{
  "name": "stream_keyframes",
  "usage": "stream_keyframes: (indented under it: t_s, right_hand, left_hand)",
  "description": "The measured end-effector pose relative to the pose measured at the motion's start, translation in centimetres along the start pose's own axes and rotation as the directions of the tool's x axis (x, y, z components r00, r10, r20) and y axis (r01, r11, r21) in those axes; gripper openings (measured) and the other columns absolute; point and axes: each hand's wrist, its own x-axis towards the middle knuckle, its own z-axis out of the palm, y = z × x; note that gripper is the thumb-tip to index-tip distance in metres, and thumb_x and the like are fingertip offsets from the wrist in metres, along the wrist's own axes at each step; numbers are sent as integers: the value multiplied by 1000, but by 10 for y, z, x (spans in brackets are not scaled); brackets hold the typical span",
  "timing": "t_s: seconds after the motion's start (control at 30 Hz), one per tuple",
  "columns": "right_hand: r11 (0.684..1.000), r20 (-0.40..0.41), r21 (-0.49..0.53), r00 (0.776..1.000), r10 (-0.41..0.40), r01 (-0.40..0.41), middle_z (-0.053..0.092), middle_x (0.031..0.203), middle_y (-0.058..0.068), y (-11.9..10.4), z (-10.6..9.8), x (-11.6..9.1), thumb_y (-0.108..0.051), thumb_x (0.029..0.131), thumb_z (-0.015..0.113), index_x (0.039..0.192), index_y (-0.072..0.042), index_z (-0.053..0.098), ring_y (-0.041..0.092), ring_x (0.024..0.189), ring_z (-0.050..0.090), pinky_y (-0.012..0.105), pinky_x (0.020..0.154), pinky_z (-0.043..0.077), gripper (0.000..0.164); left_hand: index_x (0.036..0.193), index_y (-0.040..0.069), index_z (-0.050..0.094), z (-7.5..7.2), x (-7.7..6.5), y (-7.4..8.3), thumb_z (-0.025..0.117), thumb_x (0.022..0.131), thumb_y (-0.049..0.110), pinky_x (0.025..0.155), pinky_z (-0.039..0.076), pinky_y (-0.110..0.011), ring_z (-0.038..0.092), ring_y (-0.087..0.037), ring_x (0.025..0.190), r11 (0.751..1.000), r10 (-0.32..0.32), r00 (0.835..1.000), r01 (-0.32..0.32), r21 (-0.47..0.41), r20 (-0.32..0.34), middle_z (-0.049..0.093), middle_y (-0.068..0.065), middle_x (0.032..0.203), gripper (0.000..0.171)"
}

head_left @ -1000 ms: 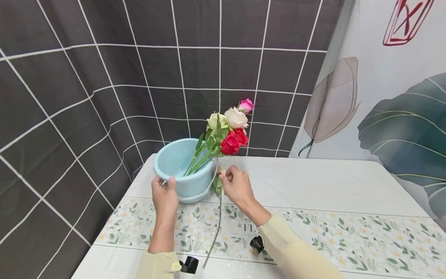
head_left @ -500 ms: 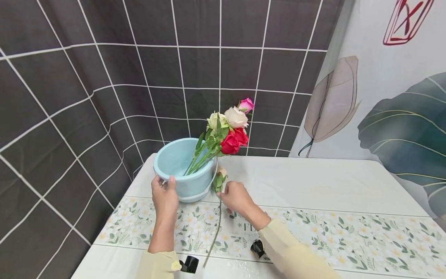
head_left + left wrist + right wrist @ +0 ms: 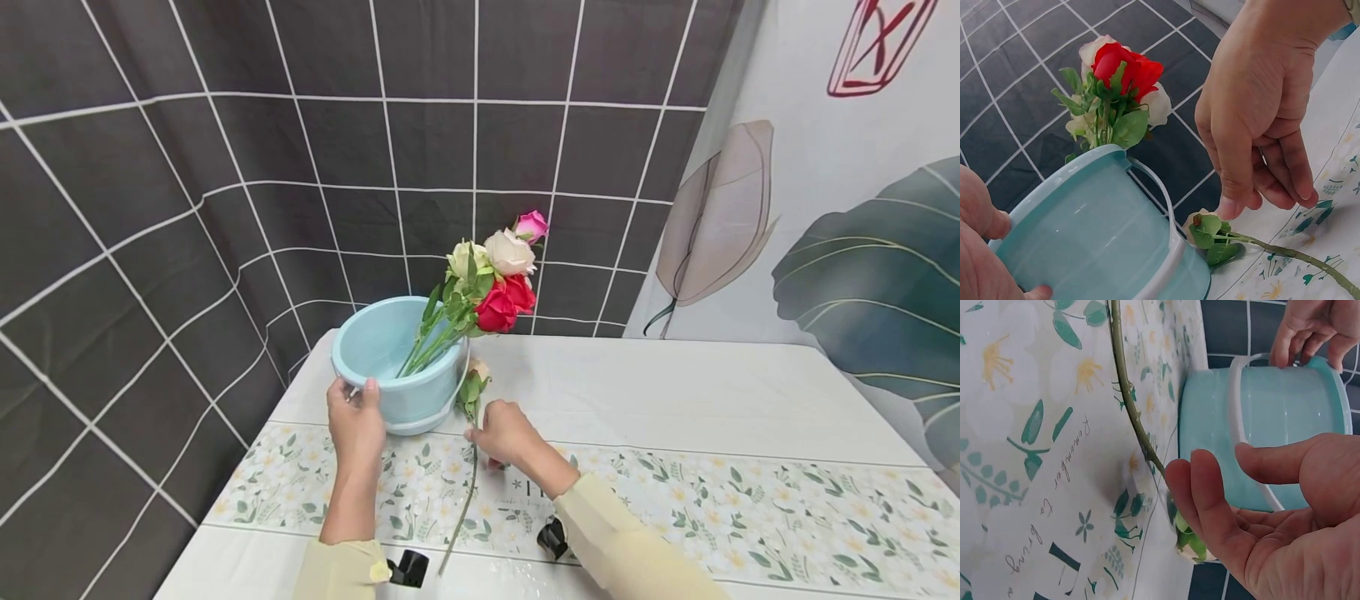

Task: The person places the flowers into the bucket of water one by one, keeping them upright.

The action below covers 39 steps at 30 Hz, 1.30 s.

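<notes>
My left hand (image 3: 356, 429) grips the near rim of a light blue plastic bucket (image 3: 416, 404), thumb on the rim. Several artificial roses lean in it: red (image 3: 498, 307), cream (image 3: 510, 252), yellowish (image 3: 467, 260) and pink (image 3: 531, 226), their stems inside. To the bucket's right, one pale peach rose (image 3: 472, 390) lies on the table, its long stem running toward the front edge. My right hand (image 3: 512, 435) hovers close over this stem, just below the leaves. In the right wrist view its thumb and loosely bent fingers (image 3: 1207, 484) stand apart, with nothing between them.
The table (image 3: 637, 392) wears a white cloth with a printed floral band. A dark grid-patterned curtain (image 3: 427, 150) hangs behind and to the left. The bucket's white handle (image 3: 1166, 262) hangs down its right side.
My right hand has drawn back from the peach rose's head toward the front, along the stem, uncovering the bloom and leaves. The left hand and the bucket keep their place.
</notes>
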Motion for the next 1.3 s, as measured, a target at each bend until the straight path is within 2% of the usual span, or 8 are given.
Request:
stream_keyframes:
  t_s: [0.1,0.2,0.3,0.47,0.77,0.83,1.0,1.3]
  right_hand:
    - [1000,16,-14,1000,14,-14,57,46,9,0,2,-1,-20,80,65,67,-3,51,18,39,57,23,41,45,25]
    - [999,33,-20,999,36,-35,57,45,9,2,5,0,-21,78,66,69,-2,52,18,40,57,23,42,45,25]
    - [998,46,-14,997,60,-59,57,46,10,5,9,2,-21,76,68,70,-1,53,19,41,58,24,43,46,26]
    - [995,65,-28,993,94,-92,58,46,10,6,15,3,-22,75,69,75,2,54,20,41,58,24,45,46,28]
    - [996,74,-42,994,82,-79,57,46,10,9,25,1,-18,73,71,68,-2,55,19,39,55,25,38,44,24]
    - [996,68,-51,995,77,-74,55,45,9,9,27,0,-18,72,72,73,0,55,17,38,54,25,36,43,25]
    - [992,40,-107,997,71,-66,52,50,5,5,30,-1,-20,70,74,96,8,50,14,40,51,23,37,42,45]
    - [984,11,-173,999,36,-34,50,69,11,2,37,-3,-19,64,78,109,14,45,19,53,48,27,44,43,65]
  left_hand:
    - [135,40,14,-4,-9,14,38,77,64,104,31,-37,28,-16,128,1000,-11,999,11,-19,34,20,9,142,67]
    - [135,38,14,-5,-13,19,39,77,63,104,30,-37,27,-17,128,1000,-16,999,17,-23,46,19,7,143,68]
    - [135,38,14,-4,-10,15,39,77,64,104,31,-38,28,-17,128,1000,-14,999,15,-18,31,20,8,142,68]
    - [131,45,15,3,3,-8,36,74,68,102,33,-37,31,-13,126,1000,0,1000,0,20,-24,23,15,139,65]
    - [130,46,15,4,5,-10,35,75,68,102,33,-36,31,-11,125,1000,7,1000,-7,27,-27,23,16,138,63]
    - [131,45,15,5,6,-11,35,75,68,102,33,-36,31,-11,125,1000,11,1000,-10,30,-28,23,16,138,63]
    - [130,45,15,5,5,-10,35,75,68,102,33,-35,31,-10,125,1000,9,1000,-8,25,-25,23,16,138,63]
    - [131,45,15,4,6,-9,36,75,68,102,33,-34,31,-10,125,1000,2,1000,-2,20,-28,24,16,138,64]
